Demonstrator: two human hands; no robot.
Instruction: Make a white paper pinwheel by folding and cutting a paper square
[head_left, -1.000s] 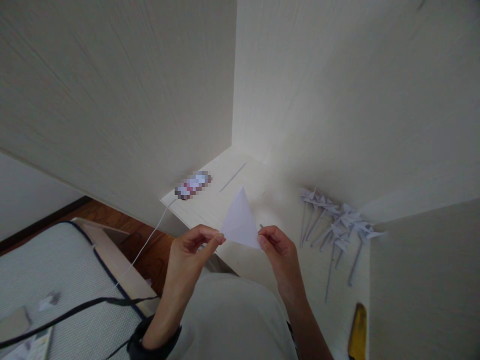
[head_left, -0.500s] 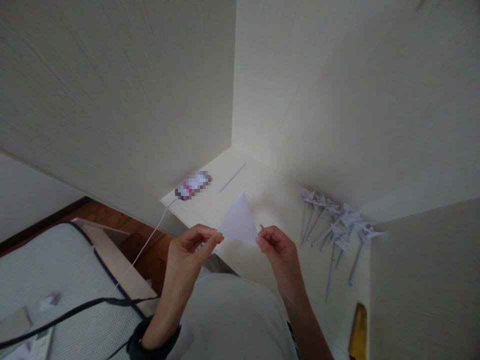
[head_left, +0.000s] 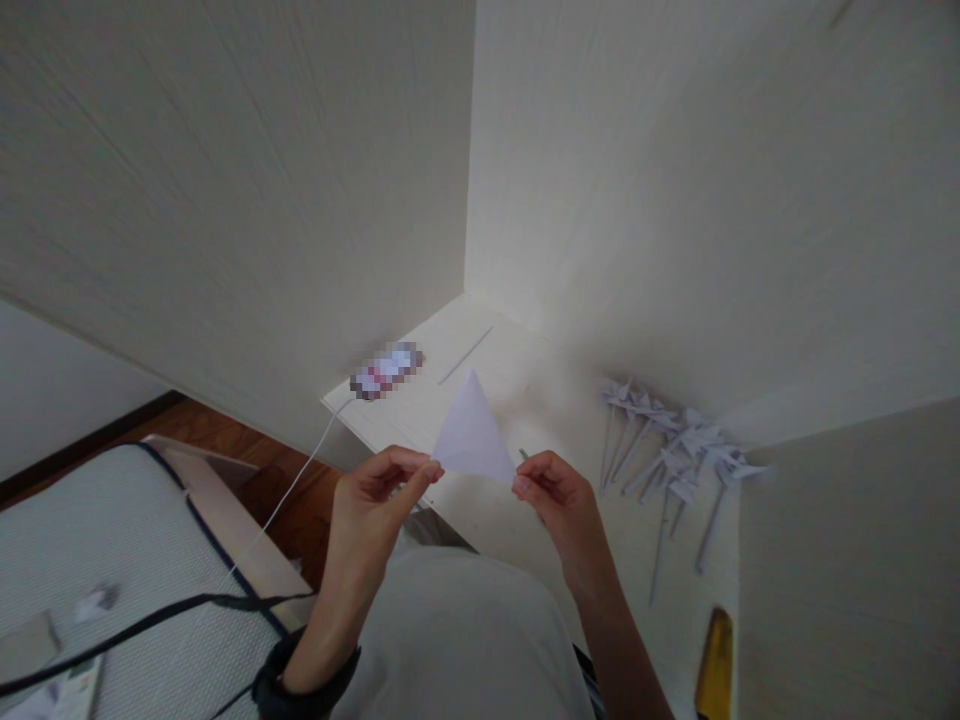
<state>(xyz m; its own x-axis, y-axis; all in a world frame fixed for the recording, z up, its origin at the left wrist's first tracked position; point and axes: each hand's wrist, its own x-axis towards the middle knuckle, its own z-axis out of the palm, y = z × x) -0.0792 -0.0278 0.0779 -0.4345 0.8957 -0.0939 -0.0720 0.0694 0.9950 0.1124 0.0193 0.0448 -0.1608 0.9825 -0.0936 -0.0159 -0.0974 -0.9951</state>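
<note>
The left hand and the right hand hold a folded white paper triangle between them, in the air above the near edge of the pale tabletop; the triangle stands with its apex up and its long edge down, slightly tilted; each hand pinches one lower corner. The left grip is closed on the left corner, thumb and forefinger pressed together on the paper, the other fingers curled loosely behind; the right grip is likewise closed on the right corner, fingertips drawn tight, the wrist bent inward. Both forearms rise from the bottom of the view, over a lap in light cloth; a dark band sits at the left wrist.

On the tabletop, well to the right of the hands, lies a cluster of small white paper pinwheels on sticks, their heads overlapping and their sticks fanned toward the near edge; a yellow tool lies near the bottom right, apart from them; I cannot tell what kind. A thin pale stick lies farther back toward the corner of the walls; beside it to the left is a small blurred object, with a white cable running from it over the tabletop edge down toward the wooden floor. At lower left is a grey mattress with dark piping, a black strap lying across it.
</note>
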